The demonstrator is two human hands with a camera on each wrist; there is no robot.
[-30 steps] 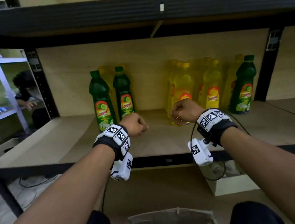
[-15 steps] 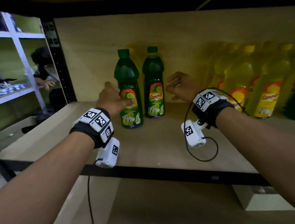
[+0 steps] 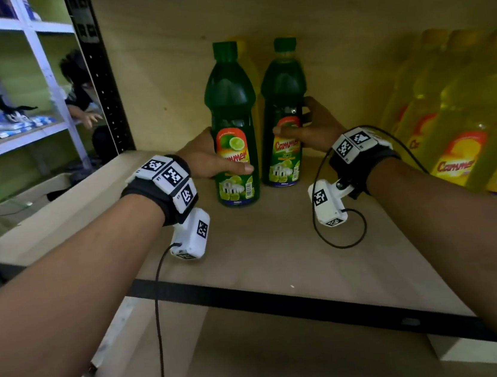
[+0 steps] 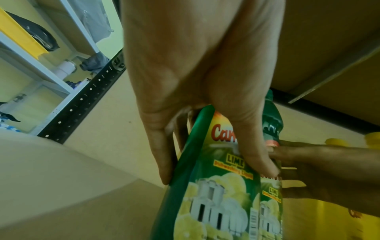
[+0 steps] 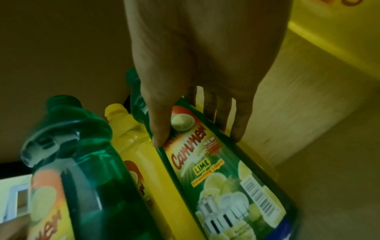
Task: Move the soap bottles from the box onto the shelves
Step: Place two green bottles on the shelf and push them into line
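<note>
Two green lime soap bottles stand upright side by side on the wooden shelf [image 3: 279, 247]. My left hand [image 3: 209, 161] grips the left green bottle [image 3: 229, 103] at its label, the thumb across the front. In the left wrist view the left hand [image 4: 213, 172] wraps the left green bottle [image 4: 216, 203]. My right hand [image 3: 302, 125] grips the right green bottle [image 3: 283, 90] around its middle. The right wrist view has the right hand [image 5: 199, 134] pinching the right green bottle [image 5: 226, 178], thumb on the label. A yellow bottle [image 5: 131, 138] stands behind them.
Several yellow soap bottles [image 3: 457, 118] are packed at the shelf's right. A black upright post [image 3: 98, 72] bounds the shelf on the left. Beyond it a white rack [image 3: 15, 138] and another person [image 3: 78, 84] are in view. A white box [image 3: 467, 352] sits below the shelf.
Both hands have reached forward and closed around the two green bottles, which they only approached half a second ago. My head has come closer to the shelf.
</note>
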